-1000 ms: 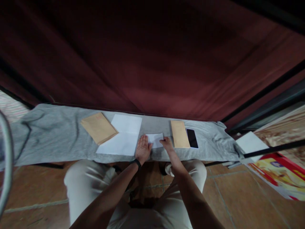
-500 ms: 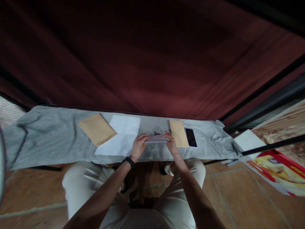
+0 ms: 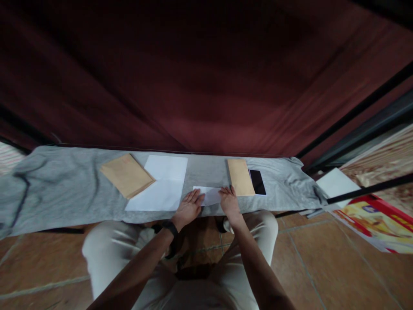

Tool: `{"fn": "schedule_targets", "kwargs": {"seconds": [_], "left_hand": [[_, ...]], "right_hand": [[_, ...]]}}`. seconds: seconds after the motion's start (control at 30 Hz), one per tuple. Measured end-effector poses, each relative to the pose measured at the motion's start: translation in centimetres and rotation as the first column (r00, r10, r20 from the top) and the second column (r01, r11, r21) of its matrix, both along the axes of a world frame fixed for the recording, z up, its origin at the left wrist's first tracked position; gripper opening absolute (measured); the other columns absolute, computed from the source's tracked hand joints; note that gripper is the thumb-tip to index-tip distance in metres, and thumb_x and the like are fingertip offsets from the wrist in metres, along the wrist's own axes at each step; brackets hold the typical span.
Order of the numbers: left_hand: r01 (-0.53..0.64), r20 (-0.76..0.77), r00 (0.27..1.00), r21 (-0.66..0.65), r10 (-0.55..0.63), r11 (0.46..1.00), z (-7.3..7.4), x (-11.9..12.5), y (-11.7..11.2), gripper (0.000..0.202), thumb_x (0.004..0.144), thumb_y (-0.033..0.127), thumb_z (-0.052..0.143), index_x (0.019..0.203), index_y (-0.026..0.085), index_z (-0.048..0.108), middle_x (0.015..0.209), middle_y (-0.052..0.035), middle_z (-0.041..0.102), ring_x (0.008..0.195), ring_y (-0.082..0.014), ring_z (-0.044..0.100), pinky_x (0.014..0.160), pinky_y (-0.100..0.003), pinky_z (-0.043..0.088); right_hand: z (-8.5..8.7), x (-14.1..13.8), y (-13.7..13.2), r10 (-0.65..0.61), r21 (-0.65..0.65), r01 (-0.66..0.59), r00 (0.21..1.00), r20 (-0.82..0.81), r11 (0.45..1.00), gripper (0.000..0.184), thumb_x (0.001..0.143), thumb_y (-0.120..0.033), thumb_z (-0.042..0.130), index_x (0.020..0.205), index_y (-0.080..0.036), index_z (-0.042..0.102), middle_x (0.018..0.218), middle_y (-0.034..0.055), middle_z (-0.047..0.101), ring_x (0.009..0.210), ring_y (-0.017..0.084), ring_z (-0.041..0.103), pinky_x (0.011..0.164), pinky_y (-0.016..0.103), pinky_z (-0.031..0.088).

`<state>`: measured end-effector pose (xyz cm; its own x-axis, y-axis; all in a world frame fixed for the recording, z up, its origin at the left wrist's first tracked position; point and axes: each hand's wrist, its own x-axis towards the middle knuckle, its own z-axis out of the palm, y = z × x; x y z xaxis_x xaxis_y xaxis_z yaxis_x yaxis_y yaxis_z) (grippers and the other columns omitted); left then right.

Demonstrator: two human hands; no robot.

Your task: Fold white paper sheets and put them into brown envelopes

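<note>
A small folded white paper [image 3: 209, 194] lies on the grey cloth [image 3: 64, 193] in front of me. My left hand [image 3: 188, 207] rests flat on its left end, fingers stretched out. My right hand [image 3: 229, 200] presses flat on its right end, fingers extended. A black band sits on my left wrist. Just right of my right hand lies a brown envelope [image 3: 240, 177].
Left of the paper lie white sheets [image 3: 161, 184] and a stack of brown envelopes [image 3: 125, 175]. A black phone [image 3: 257, 182] sits beside the right envelope. A dark red curtain hangs behind. White paper and a colourful printed sheet [image 3: 377, 221] lie at the right. Tiled floor below.
The folded paper was lifted off the cloth between both hands half a second ago; now it lies flat again with both hands pressing on it.
</note>
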<state>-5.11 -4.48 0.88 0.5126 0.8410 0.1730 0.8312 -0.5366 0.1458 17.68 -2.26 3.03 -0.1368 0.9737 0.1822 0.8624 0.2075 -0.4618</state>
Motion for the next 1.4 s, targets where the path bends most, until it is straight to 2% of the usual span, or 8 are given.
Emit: {"fn": "schedule_targets", "kwargs": {"seconds": [0.1, 0.2, 0.37, 0.47, 0.73, 0.97, 1.13, 1.4], "left_hand": [[-0.072, -0.015, 0.997, 0.029, 0.073, 0.997, -0.3, 1.0, -0.6, 0.052, 0.094, 0.022, 0.047, 0.144, 0.013, 0.053, 0.156, -0.0187, 0.046, 0.147, -0.0303, 0.040, 0.120, -0.048, 0.033], [-0.143, -0.027, 0.989, 0.038, 0.144, 0.989, -0.8, 2.4, -0.9, 0.053, 0.095, 0.018, 0.042, 0.147, 0.010, 0.049, 0.156, -0.0211, 0.045, 0.148, -0.0318, 0.038, 0.120, -0.052, 0.031], [-0.132, -0.021, 0.991, 0.016, 0.132, 0.991, -1.2, 3.5, -0.4, 0.053, 0.093, 0.019, 0.046, 0.145, 0.010, 0.051, 0.157, -0.0217, 0.043, 0.149, -0.0331, 0.036, 0.121, -0.055, 0.028], [-0.117, -0.027, 0.993, 0.014, 0.118, 0.993, -1.1, 3.2, -0.1, 0.053, 0.091, 0.016, 0.044, 0.142, 0.007, 0.053, 0.155, -0.0220, 0.045, 0.148, -0.0307, 0.037, 0.122, -0.053, 0.028], [-0.137, -0.001, 0.991, -0.010, 0.137, 0.991, -0.7, 2.2, -0.7, 0.061, 0.090, 0.024, 0.044, 0.148, 0.004, 0.045, 0.157, -0.0219, 0.042, 0.150, -0.0308, 0.033, 0.123, -0.051, 0.027], [-0.197, 0.116, 0.974, -0.009, 0.196, 0.980, -1.0, 5.0, -0.4, 0.057, 0.098, 0.025, 0.036, 0.153, 0.012, 0.039, 0.160, -0.0149, 0.040, 0.152, -0.0265, 0.031, 0.123, -0.050, 0.029], [-0.279, 0.096, 0.956, 0.003, 0.277, 0.960, -2.0, 5.5, -0.5, 0.060, 0.101, 0.036, 0.036, 0.153, 0.006, 0.037, 0.159, -0.0198, 0.040, 0.152, -0.0281, 0.031, 0.123, -0.049, 0.029], [-0.120, 0.053, 0.991, 0.017, 0.119, 0.993, -1.4, 2.2, -0.7, 0.065, 0.101, 0.045, 0.042, 0.153, 0.008, 0.037, 0.161, -0.0213, 0.036, 0.152, -0.0308, 0.029, 0.124, -0.051, 0.024]], "right_hand": [[0.6, 0.1, 0.1, -0.023, 0.003, 0.023, 0.992, 0.124, 1.000, 0.043, 0.092, -0.003, 0.042, 0.117, -0.019, 0.073, 0.128, 0.0113, 0.071, 0.124, 0.022, 0.064, 0.119, 0.044, 0.033], [0.7, -0.9, 0.2, -0.008, 0.025, 0.005, 0.995, 0.098, 1.000, 0.041, 0.098, -0.011, 0.041, 0.128, -0.019, 0.068, 0.133, 0.0096, 0.069, 0.126, 0.020, 0.062, 0.118, 0.042, 0.036], [-1.0, -4.6, -0.7, 0.130, 0.049, -0.133, 0.990, 0.061, 0.990, 0.040, 0.105, -0.026, 0.039, 0.139, -0.016, 0.060, 0.145, 0.0115, 0.060, 0.139, 0.021, 0.050, 0.119, 0.041, 0.036], [-2.2, -5.9, -1.4, 0.114, 0.048, -0.120, 0.988, 0.106, 0.992, 0.043, 0.107, -0.029, 0.039, 0.143, -0.014, 0.055, 0.151, 0.0122, 0.053, 0.144, 0.022, 0.044, 0.120, 0.043, 0.034], [-3.6, -3.4, -2.1, -0.009, 0.098, -0.012, 0.976, 0.217, 0.995, 0.048, 0.106, -0.031, 0.044, 0.151, -0.015, 0.046, 0.157, 0.0165, 0.044, 0.147, 0.027, 0.038, 0.120, 0.047, 0.030], [-4.9, -2.8, -2.5, -0.053, 0.146, 0.020, 0.973, 0.226, 0.989, 0.050, 0.105, -0.031, 0.043, 0.153, -0.018, 0.044, 0.159, 0.0155, 0.041, 0.147, 0.030, 0.038, 0.119, 0.051, 0.027], [-5.4, -2.9, -2.7, -0.054, 0.206, 0.006, 0.972, 0.227, 0.978, 0.050, 0.104, -0.026, 0.039, 0.152, -0.017, 0.045, 0.158, 0.0155, 0.043, 0.146, 0.030, 0.038, 0.118, 0.051, 0.027], [-5.0, -2.6, -2.6, -0.053, 0.174, 0.018, 0.978, 0.203, 0.985, 0.051, 0.105, -0.033, 0.038, 0.153, -0.017, 0.044, 0.157, 0.0162, 0.044, 0.144, 0.031, 0.041, 0.118, 0.052, 0.029]]}}
